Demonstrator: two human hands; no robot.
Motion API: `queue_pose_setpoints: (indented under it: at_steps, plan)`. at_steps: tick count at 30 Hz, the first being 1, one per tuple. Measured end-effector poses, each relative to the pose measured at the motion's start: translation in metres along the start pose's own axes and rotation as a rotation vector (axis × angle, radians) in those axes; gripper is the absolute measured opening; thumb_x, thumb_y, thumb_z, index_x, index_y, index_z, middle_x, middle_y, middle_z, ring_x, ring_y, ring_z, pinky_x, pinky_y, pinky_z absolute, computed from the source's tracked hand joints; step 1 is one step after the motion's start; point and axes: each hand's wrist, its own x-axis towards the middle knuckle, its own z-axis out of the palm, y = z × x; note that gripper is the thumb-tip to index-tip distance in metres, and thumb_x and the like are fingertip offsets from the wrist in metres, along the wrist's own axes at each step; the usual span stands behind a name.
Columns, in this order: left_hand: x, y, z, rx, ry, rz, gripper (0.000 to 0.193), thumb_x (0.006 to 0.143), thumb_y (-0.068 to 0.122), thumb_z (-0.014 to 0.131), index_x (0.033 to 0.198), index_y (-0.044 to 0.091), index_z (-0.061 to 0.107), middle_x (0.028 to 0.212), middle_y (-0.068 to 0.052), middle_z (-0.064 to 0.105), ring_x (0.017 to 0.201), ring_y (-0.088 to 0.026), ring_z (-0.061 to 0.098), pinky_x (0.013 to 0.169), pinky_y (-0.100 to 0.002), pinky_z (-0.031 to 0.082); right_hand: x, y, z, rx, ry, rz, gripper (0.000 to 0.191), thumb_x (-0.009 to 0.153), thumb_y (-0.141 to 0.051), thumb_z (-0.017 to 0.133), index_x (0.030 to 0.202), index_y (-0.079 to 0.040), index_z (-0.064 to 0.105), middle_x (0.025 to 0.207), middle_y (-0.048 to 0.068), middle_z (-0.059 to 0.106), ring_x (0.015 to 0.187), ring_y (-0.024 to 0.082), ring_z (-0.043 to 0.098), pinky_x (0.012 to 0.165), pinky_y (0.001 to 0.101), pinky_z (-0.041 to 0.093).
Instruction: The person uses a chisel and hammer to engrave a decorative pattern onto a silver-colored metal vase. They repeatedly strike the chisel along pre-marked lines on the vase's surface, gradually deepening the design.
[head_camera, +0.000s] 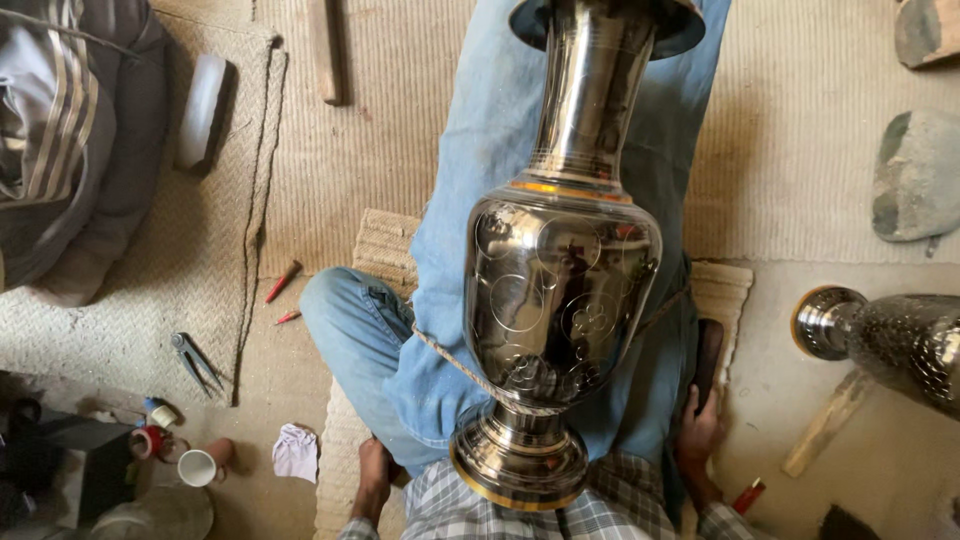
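A large shiny engraved metal vase (560, 290) lies along my outstretched leg in blue jeans (450, 200), its foot toward my checked shirt and its mouth pointing away. A thin rope (450, 358) runs round its lower body. My left hand (375, 478) rests on the woven mat (385, 240) beside my bent knee, its fingers partly hidden. My right hand (698, 432) is down at the other side of the vase, fingertips against a dark flat object (708, 355). Neither hand touches the vase.
A second patterned metal vase (890, 340) lies at the right, with a wooden stick (825, 425) below it and grey stones (915, 175) behind. On the left floor are metal dividers (195, 360), red pencils (280, 283), a white cup (197, 467), a cloth (295, 450) and a jacket (70, 130).
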Motion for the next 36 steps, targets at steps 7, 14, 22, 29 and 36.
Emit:
queue_pose_setpoints:
  at_steps: [7, 14, 22, 29, 36]
  plan:
    - [-0.016, 0.02, 0.007, 0.015, 0.01, 0.014, 0.03, 0.092, 0.026, 0.058, 0.074, 0.003, 0.064, 0.056, -0.004, 0.055, 0.04, -0.015, 0.046, 0.036, -0.034, 0.03, 0.003, -0.027, -0.016, 0.011, 0.009, 0.026, 0.055, 0.111, -0.051, 0.046, 0.144, -0.008, 0.057, 0.109, 0.03, 0.068, 0.095, 0.052, 0.064, 0.083, 0.0596, 0.049]
    - [-0.029, 0.038, 0.011, 0.019, 0.013, 0.023, 0.031, 0.091, 0.027, 0.062, 0.068, 0.007, 0.059, 0.053, -0.002, 0.053, 0.038, -0.016, 0.047, 0.035, -0.034, 0.032, 0.003, -0.047, -0.034, 0.052, -0.031, 0.026, 0.054, 0.11, -0.048, 0.047, 0.145, -0.007, 0.055, 0.114, 0.029, 0.066, 0.1, 0.051, 0.062, 0.086, 0.0583, 0.048]
    - [-0.025, 0.033, 0.005, -0.012, -0.015, -0.011, 0.044, 0.093, 0.033, 0.067, 0.06, 0.012, 0.048, 0.047, -0.001, 0.044, 0.033, -0.015, 0.04, 0.032, -0.034, 0.026, -0.004, -0.054, -0.051, 0.08, -0.005, 0.011, 0.054, 0.109, -0.045, 0.049, 0.146, -0.006, 0.053, 0.119, 0.029, 0.063, 0.105, 0.05, 0.059, 0.089, 0.0568, 0.046]
    - [-0.01, 0.006, -0.007, -0.016, -0.053, -0.018, 0.046, 0.096, 0.041, 0.068, 0.063, 0.017, 0.047, 0.049, 0.004, 0.041, 0.035, -0.011, 0.035, 0.033, -0.033, 0.022, -0.009, -0.017, -0.006, 0.083, 0.018, -0.004, 0.054, 0.107, -0.042, 0.05, 0.147, -0.006, 0.051, 0.123, 0.028, 0.061, 0.11, 0.049, 0.057, 0.092, 0.0555, 0.045]
    - [0.003, -0.022, -0.03, 0.048, -0.099, 0.105, 0.052, 0.099, 0.042, 0.068, 0.062, 0.013, 0.047, 0.049, 0.004, 0.042, 0.039, -0.009, 0.037, 0.036, -0.031, 0.025, -0.032, -0.005, -0.006, 0.108, 0.047, -0.018, 0.054, 0.106, -0.039, 0.052, 0.149, -0.005, 0.049, 0.128, 0.028, 0.059, 0.114, 0.048, 0.055, 0.096, 0.0542, 0.043]
